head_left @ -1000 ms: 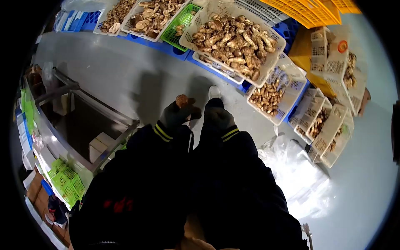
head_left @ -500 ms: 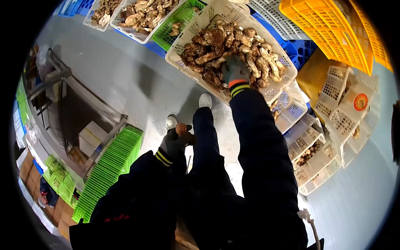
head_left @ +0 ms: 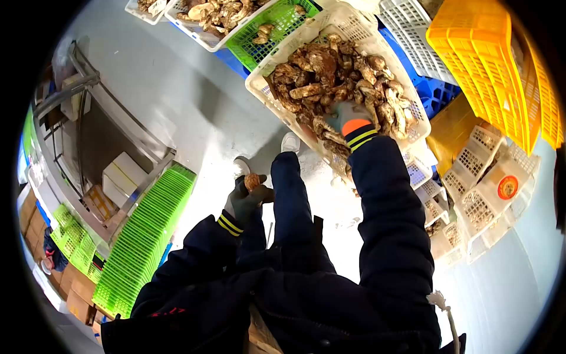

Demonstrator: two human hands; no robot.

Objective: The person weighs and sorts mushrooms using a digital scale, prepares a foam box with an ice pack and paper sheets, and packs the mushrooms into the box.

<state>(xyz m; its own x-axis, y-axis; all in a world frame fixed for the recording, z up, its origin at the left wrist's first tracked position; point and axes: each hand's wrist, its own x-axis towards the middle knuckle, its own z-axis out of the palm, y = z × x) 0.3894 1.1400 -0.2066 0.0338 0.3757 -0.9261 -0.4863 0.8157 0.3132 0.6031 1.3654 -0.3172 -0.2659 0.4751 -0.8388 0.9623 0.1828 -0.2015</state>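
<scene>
Fingers of the gloved left hand [head_left: 243, 203] are curled around one brown mushroom [head_left: 252, 182], which is on the person's side of the large white basket [head_left: 356, 28], apart from it. Inside this basket lies a mushroom heap [head_left: 321, 65], and the gloved right hand [head_left: 351, 114] is lowered into it; its fingers are hidden, so I cannot tell whether they grasp something. Just left of the basket is a green basket [head_left: 246, 47]; to its right stand yellow crates [head_left: 471, 65]. Well apart, at its lower left, is a stack of green baskets [head_left: 144, 236].

Harsh white glare on floor [head_left: 339, 239]; fisheye-bent edges, black corners.
</scene>
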